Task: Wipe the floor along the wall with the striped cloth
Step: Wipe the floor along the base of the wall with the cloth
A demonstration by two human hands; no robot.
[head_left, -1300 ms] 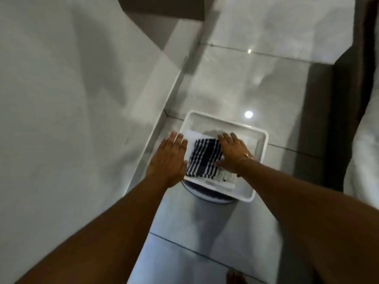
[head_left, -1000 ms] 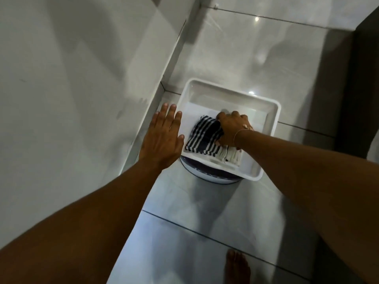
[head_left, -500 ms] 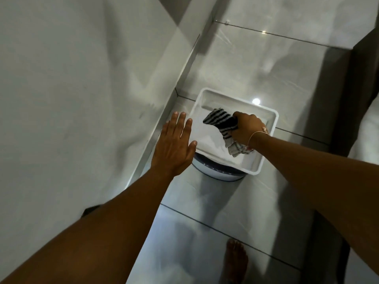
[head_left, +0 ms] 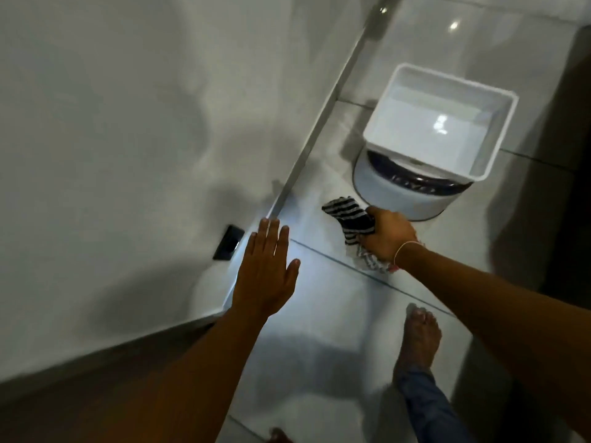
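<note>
My right hand [head_left: 388, 236] grips the black-and-white striped cloth [head_left: 347, 212], bunched, low over the glossy grey floor tiles [head_left: 326, 302] just in front of the round base. One end of the cloth sticks out to the left of my fist, another hangs below my wrist. My left hand [head_left: 265, 270] is flat with fingers spread, holding nothing, near the foot of the white wall [head_left: 144, 139] where the skirting [head_left: 307, 151] meets the floor.
A white rectangular tub [head_left: 494, 148] sits on a round white-and-dark appliance [head_left: 393, 195] beside the wall. A black wall socket [head_left: 228, 243] is low on the wall. My bare foot [head_left: 420, 335] stands at lower right. A dark furniture side runs along the right edge.
My right hand lifted the striped cloth out of the white tub and brought it down toward the floor in front of the appliance. The view swung back and down; my left hand stayed open.
</note>
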